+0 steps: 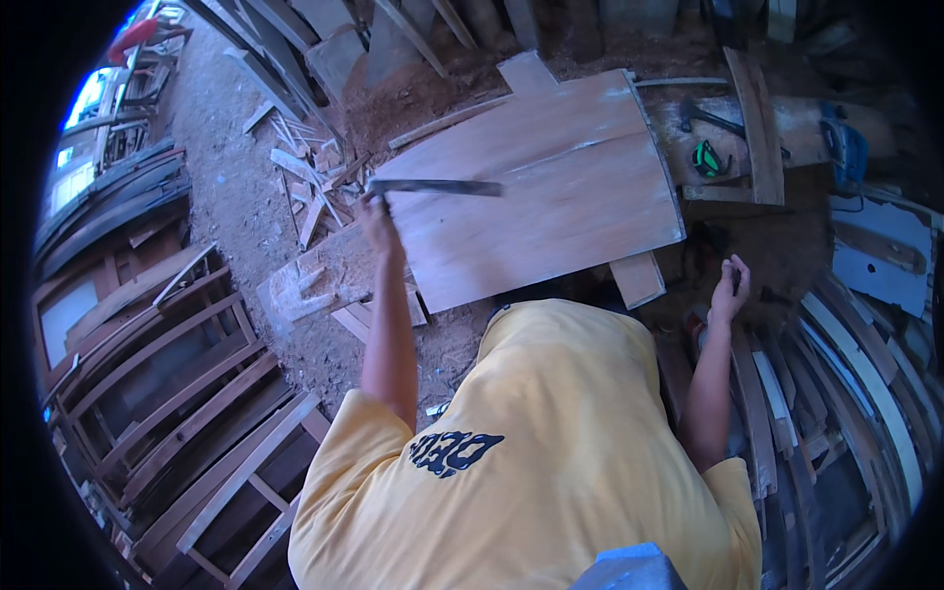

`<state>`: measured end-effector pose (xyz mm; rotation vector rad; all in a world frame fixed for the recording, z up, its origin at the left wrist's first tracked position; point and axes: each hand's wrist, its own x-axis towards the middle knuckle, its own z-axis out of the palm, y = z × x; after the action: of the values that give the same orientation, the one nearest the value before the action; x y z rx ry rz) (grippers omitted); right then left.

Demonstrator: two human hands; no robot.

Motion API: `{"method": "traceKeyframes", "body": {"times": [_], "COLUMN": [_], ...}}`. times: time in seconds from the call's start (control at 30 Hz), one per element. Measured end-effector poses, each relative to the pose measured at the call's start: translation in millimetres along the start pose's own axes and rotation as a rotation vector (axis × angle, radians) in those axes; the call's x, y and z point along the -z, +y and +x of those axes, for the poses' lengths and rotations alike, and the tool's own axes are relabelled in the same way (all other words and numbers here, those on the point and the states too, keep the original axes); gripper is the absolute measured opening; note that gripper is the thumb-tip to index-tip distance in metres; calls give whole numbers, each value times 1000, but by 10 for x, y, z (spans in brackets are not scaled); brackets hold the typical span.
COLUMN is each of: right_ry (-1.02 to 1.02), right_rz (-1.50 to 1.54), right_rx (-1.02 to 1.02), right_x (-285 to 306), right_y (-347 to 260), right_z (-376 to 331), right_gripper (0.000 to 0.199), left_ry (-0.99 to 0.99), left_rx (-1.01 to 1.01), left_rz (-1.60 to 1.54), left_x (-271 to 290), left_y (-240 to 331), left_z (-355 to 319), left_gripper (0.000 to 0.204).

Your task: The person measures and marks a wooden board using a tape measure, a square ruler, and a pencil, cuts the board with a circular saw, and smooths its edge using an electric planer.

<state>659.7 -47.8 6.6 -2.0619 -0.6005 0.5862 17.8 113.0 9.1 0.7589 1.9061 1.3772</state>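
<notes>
A wide reddish-brown plywood panel [531, 187] lies across wooden supports in front of me. My left hand [377, 221] is closed at the panel's left edge around one end of what looks like a try square [442, 187]. Its long dark blade stretches to the right over the panel, slightly blurred; whether it touches the wood I cannot tell. To the right of the panel, low beside my body, my right hand [730, 288] hangs with nothing in it, fingers loosely bent and apart.
Right of the panel, a hammer [713, 120], a green tape measure [706, 158] and a blue power tool [843, 147] lie on boards. Wood offcuts [310, 182] litter the ground at left. Stacked wooden frames [187, 393] stand at left, more boards [846, 364] at right.
</notes>
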Motion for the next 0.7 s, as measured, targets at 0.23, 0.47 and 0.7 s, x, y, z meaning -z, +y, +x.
{"method": "traceKeyframes", "body": {"times": [0.23, 0.47, 0.7], "right_ry": [-281, -179, -483], "right_rz": [-181, 72, 262], "right_rx": [138, -105, -254], "right_x": [161, 361, -108], "right_y": [70, 551, -475], "right_z": [61, 48, -347], "right_gripper": [32, 31, 39], "left_ry": [-414, -624, -983], "left_rx": [-141, 77, -987], "left_rz": [305, -277, 313], "left_x": [-1404, -2151, -2131], "left_y": [102, 575, 830], "left_z": [-860, -1781, -2672], "left_gripper": [21, 18, 31]}}
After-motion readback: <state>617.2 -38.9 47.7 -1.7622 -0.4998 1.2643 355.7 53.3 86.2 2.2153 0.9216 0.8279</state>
